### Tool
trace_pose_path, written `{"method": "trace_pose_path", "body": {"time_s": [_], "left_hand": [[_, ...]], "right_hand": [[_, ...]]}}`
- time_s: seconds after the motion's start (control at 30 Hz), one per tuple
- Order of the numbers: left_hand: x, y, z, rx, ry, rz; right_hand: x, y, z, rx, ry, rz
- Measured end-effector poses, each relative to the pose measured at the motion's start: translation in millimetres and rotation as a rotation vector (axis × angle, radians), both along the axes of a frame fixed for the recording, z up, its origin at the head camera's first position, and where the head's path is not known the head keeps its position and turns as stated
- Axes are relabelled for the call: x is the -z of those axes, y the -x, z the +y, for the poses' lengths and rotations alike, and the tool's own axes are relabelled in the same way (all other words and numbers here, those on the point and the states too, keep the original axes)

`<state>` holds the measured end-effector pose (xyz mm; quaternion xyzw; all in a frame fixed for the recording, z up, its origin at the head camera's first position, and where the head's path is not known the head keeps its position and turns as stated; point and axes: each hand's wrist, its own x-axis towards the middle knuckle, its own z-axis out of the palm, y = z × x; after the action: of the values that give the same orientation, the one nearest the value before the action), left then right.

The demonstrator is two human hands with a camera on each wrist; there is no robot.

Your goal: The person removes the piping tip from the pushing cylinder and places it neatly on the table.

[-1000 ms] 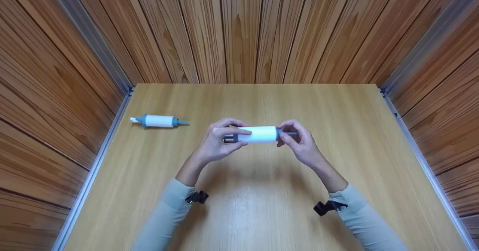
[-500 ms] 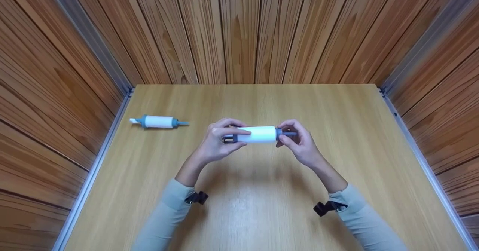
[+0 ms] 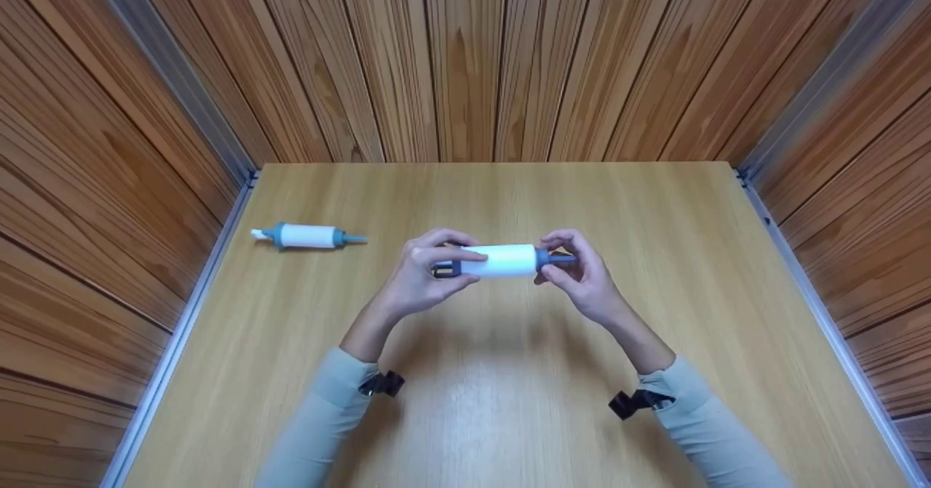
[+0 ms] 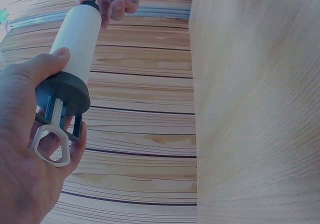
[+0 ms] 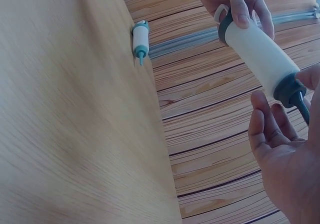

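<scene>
1. A white dispenser (image 3: 502, 260), tube-shaped with blue-grey ends, is being held roughly level above the middle of the tabletop (image 3: 480, 430), its nozzle (image 3: 564, 259) being pointed toward the tabletop's right edge.
2. By the left hand (image 3: 425, 277), just left of the tabletop's middle, the wide end is being gripped, thumb and fingers being set on opposite sides of the barrel; a white ring handle (image 4: 52, 129) is being shown projecting beside the palm.
3. By the right hand (image 3: 585, 284), just right of the tabletop's middle, the narrow collar (image 3: 542, 258) is being held between thumb and curled fingers; how firmly cannot be told.
4. A similar second dispenser (image 3: 308, 236), lying on its side, is being supported near the tabletop's far left corner, its nozzle also being aimed rightward.
5. Over the tabletop's near part, pale sleeves (image 3: 316, 415) are being worn, a black wrist camera (image 3: 389, 384) being carried at each cuff.
6. The tabletop is being enclosed behind and at both sides by wood-plank walls (image 3: 465, 59).
</scene>
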<state>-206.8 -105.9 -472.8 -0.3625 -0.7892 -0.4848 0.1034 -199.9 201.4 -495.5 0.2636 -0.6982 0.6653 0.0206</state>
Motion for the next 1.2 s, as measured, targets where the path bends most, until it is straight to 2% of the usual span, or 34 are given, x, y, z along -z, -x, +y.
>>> {"method": "trace_pose_path", "body": {"time_s": [0.27,0.67,0.97,1.2], "left_hand": [[-0.3,0.6,1.2,-0.001,-0.005,0.011],[0.2,0.7,0.7,-0.012,0.019,0.004],[0.9,-0.3,1.7,-0.009,0.006,0.036],[0.7,-1.8,1.0,-0.007,0.012,0.017]], "right_hand": [[-1.2,1.2,-0.9,0.053,-0.047,0.020],[-1.9,0.2,0.1,0.056,-0.050,0.009],[-2.4,-2.5,0.6,0.047,-0.037,0.020],[-1.0,-4.2,1.5,0.033,-0.026,0.025]]}}
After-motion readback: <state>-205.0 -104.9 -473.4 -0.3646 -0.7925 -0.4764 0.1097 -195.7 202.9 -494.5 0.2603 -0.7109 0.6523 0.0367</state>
